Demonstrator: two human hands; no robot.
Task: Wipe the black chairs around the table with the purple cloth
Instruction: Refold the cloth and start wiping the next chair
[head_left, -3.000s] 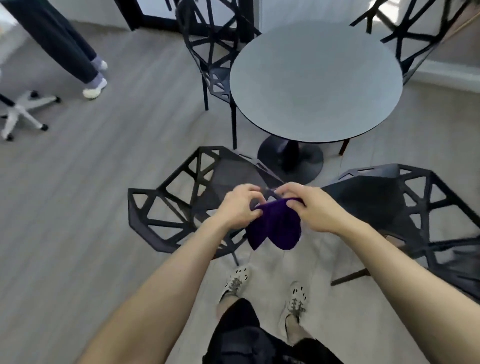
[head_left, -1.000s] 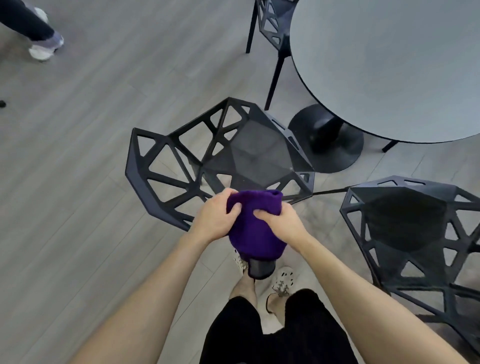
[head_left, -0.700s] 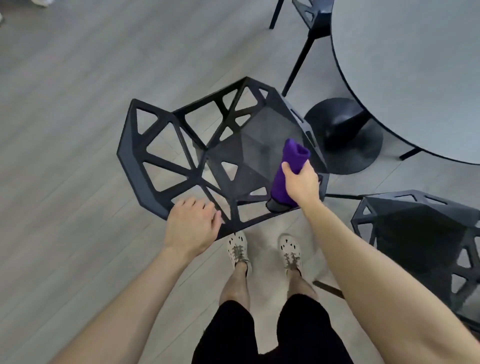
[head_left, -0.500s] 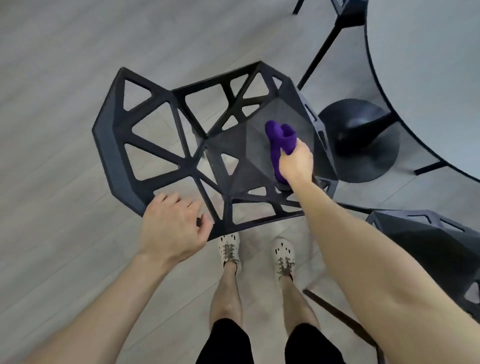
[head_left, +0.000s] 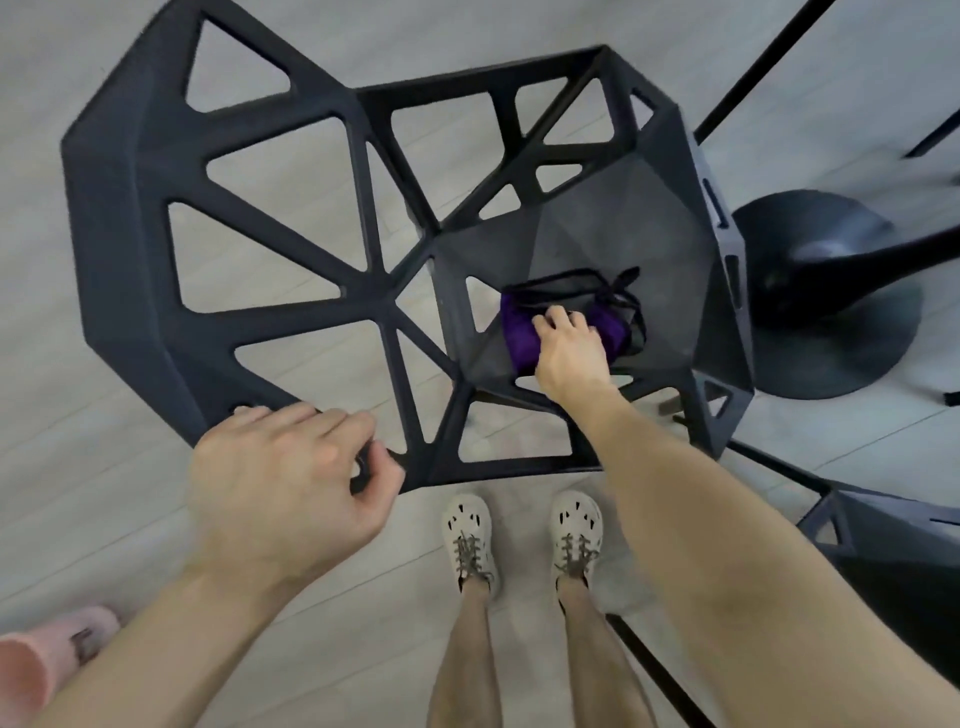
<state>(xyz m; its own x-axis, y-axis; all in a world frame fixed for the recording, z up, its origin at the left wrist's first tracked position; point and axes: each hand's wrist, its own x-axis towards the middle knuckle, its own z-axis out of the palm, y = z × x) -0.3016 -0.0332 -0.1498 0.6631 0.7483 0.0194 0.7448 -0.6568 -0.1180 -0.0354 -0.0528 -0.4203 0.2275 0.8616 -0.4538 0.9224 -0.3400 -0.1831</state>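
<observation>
Two bare hands work on one black chair (head_left: 130, 234), seen from straight above by the person standing at its near edge. The chair is a lattice of angular bars with triangular openings; its solid faceted seat (head_left: 623, 244) lies toward the right of the view.

The purple cloth (head_left: 519, 338) is bunched on the near part of that seat. The right hand (head_left: 569, 353) rests on top of it, its fingers (head_left: 558, 317) bent over the cloth and holding it down against the seat surface. A thin black cord (head_left: 623, 291) loops over and beside the far edge of the cloth; what it belongs to cannot be told.

The left hand (head_left: 280, 493) grips the chair's near rim at lower left. Its fingers (head_left: 332, 421) are curled over the top of the bar, with the thumb closing in from below.

A round black pedestal base (head_left: 831, 312) stands on the floor just right of the chair. Part of a second black chair (head_left: 893, 561) shows at the lower right edge, near the right forearm. Thin black legs (head_left: 753, 67) cross the upper right corner.

Two pale perforated shoes (head_left: 470, 540) stand side by side on the pale plank floor (head_left: 78, 519), just below the chair's near rim. A pink, soft-looking object (head_left: 52, 660) sits in the lower left corner.
</observation>
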